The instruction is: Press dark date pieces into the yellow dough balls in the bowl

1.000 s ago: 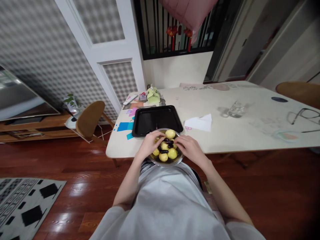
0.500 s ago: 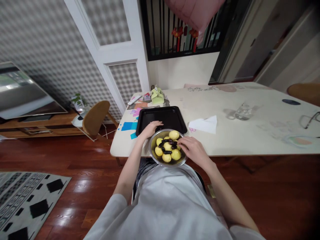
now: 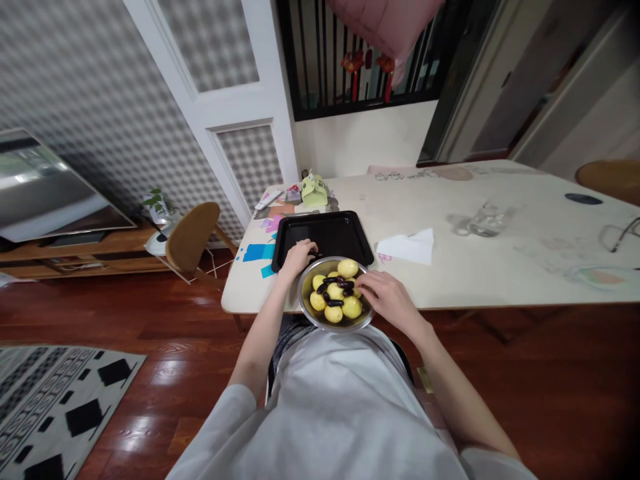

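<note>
A metal bowl [image 3: 306, 311] sits at the table's near edge, filled with yellow balls [image 3: 349, 269] and dark oblong pieces [image 3: 334, 303]. Just behind it lies a black baking tray [image 3: 333, 232]. My left hand [image 3: 297, 257] reaches over the tray's near rim with its fingers curled down onto the tray floor; what they pinch is hidden. My right hand [image 3: 389, 300] rests against the bowl's right rim, its fingers bent over the edge toward the contents.
A white napkin [image 3: 409, 246], a drinking glass [image 3: 481, 221] and eyeglasses [image 3: 619, 235] lie on the pale table [image 3: 500, 280]. Blue paper scraps [image 3: 256, 253] and a green object [image 3: 313, 190] sit at its left end. A wooden chair [image 3: 191, 235] stands left of the table.
My left hand left the bowl and moved forward onto the black tray, then curled its fingers there. My right hand stayed at the bowl's right rim.
</note>
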The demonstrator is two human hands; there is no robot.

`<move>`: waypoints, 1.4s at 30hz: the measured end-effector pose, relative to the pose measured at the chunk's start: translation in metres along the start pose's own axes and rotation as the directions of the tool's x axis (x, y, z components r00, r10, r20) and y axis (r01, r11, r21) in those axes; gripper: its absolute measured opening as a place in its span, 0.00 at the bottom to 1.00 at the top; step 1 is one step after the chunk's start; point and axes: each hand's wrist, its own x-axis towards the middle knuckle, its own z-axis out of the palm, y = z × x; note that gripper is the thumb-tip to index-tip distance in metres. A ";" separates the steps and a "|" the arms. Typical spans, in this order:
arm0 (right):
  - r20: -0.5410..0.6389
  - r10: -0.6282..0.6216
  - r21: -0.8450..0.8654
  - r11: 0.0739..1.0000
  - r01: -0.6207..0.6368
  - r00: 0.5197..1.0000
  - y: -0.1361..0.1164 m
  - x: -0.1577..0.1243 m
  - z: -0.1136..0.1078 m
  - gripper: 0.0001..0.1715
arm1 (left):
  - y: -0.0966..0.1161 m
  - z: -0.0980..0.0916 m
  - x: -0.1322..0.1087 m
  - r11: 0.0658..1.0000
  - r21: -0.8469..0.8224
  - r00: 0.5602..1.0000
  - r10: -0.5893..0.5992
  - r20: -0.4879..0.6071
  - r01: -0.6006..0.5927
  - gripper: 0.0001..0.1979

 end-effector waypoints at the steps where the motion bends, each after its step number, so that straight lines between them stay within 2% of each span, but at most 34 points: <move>1: -0.004 -0.002 0.000 1.000 0.002 1.000 0.000 0.000 0.000 0.10 | 0.000 0.000 0.000 1.000 -0.009 1.000 -0.003 -0.011 0.003 0.09; 7: -0.047 -0.012 0.005 1.000 0.012 0.999 0.001 -0.002 -0.002 0.10 | 0.002 -0.006 -0.012 0.992 -0.124 0.993 -0.028 -0.118 0.013 0.07; 11: -0.050 -0.014 0.003 1.000 0.015 0.999 0.002 -0.002 0.000 0.10 | 0.016 -0.018 -0.039 0.915 -0.385 0.971 0.028 -0.238 -0.121 0.04; 14: -0.042 -0.024 0.006 1.000 0.024 0.999 0.000 0.000 0.001 0.10 | 0.032 -0.026 -0.059 0.871 -0.439 0.974 0.176 -0.143 -0.222 0.04; 17: -0.041 -0.033 0.008 0.999 0.033 0.999 -0.003 0.001 0.000 0.09 | 0.045 -0.028 -0.069 0.875 -0.414 0.965 0.258 -0.036 -0.250 0.04; 26: -0.044 -0.048 0.000 0.999 0.048 0.998 -0.002 0.000 -0.005 0.09 | 0.050 -0.021 -0.072 0.889 -0.381 0.959 0.282 0.012 -0.256 0.06; 35: -0.054 -0.071 0.068 0.995 0.075 0.996 -0.005 0.002 0.004 0.09 | 0.049 -0.023 -0.073 0.884 -0.404 0.963 0.270 0.024 -0.237 0.08; 42: -0.055 -0.073 0.132 0.988 0.079 0.996 -0.012 0.007 0.008 0.16 | 0.051 -0.022 -0.072 0.850 -0.456 0.953 0.304 0.017 -0.263 0.10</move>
